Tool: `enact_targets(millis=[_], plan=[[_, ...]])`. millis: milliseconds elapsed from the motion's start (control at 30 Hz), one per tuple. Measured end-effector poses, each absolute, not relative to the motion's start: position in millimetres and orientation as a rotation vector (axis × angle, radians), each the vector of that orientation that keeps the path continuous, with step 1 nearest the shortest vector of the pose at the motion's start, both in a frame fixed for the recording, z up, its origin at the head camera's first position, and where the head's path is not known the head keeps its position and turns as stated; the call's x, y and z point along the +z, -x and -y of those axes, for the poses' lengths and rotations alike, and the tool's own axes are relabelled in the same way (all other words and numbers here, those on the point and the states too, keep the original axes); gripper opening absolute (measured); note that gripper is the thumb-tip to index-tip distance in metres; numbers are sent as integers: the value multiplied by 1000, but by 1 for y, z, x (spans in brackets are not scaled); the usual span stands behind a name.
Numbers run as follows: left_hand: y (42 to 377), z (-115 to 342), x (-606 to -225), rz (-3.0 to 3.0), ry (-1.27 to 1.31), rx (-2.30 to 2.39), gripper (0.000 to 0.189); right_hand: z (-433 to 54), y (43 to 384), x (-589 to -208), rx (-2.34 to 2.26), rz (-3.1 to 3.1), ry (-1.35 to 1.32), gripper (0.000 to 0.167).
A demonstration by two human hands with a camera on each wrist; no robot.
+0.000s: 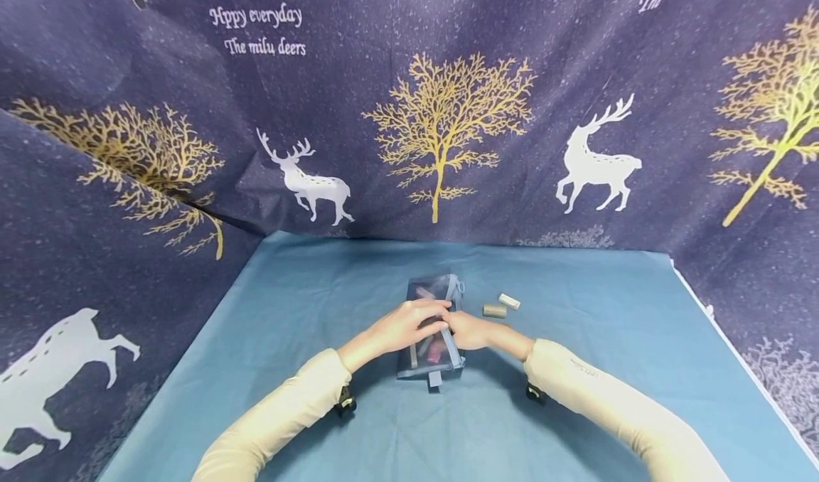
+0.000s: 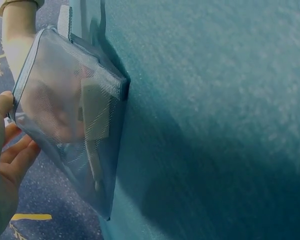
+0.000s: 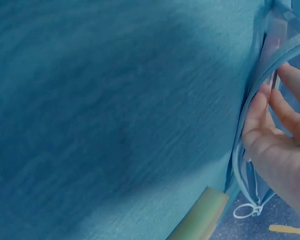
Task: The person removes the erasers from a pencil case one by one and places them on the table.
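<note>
A blue see-through mesh zip pouch (image 1: 417, 286) stands on the blue cloth before me, its zipped side open. My left hand (image 1: 412, 323) pinches the pouch's rim between thumb and fingers, as the left wrist view shows. Through the opening reaches my right hand (image 1: 470, 330); its fingertips pinch a slim, clear pinkish item (image 3: 273, 45) inside, partly hidden by the rim. An off-white flat piece (image 2: 96, 107) and a thin stick (image 2: 94, 162) show through the mesh. A pink thing (image 1: 435, 352) lies in the near end.
Right of the pouch, a short greenish cylinder (image 1: 495, 311) and a small white block (image 1: 510, 301) lie on the blue cloth (image 1: 589, 304). A zipper pull ring (image 3: 243, 211) hangs at the pouch's far end. Behind is a dark curtain (image 1: 358, 98) with deer and trees.
</note>
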State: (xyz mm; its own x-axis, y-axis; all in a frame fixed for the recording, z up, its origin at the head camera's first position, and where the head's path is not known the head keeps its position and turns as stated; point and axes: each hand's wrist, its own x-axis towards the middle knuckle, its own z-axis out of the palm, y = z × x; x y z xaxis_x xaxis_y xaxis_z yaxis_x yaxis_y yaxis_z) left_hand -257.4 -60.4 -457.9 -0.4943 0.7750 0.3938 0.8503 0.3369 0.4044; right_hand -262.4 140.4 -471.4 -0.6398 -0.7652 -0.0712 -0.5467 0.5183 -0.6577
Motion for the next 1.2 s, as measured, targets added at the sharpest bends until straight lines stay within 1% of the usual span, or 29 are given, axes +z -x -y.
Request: enact_targets(millis=[200, 333, 433, 500, 567, 733, 833, 1133, 1200], plan=[[258, 60, -460, 2418, 1513, -872, 12, -142, 267, -474, -859, -2438, 1047, 22], [257, 59, -462, 2423, 1510, -880, 11, -143, 267, -475, -831, -2443, 1027, 4], [257, 59, -463, 2430, 1507, -877, 11, -145, 267, -474, -826, -2439, 1003, 21], [257, 59, -463, 2429, 1508, -877, 12, -146, 266, -472, -832, -2432, 1002, 27], [257, 58, -462, 2429, 1511, -875, 12, -147, 265, -470, -847, -2415, 1004, 27], [257, 58, -461, 2440, 1510, -881, 14, -151, 264, -467, -870, -2368, 1047, 13], [257, 58, -461, 2447, 1504, -890, 14, -152, 264, -468, -877, -2337, 1059, 11], [257, 60, -458, 2437, 1512, -875, 12, -154, 265, -468, -822, -2357, 999, 27], [257, 60, -457, 2437, 1513, -875, 12, -154, 265, -468, -802, -2368, 1003, 33]])
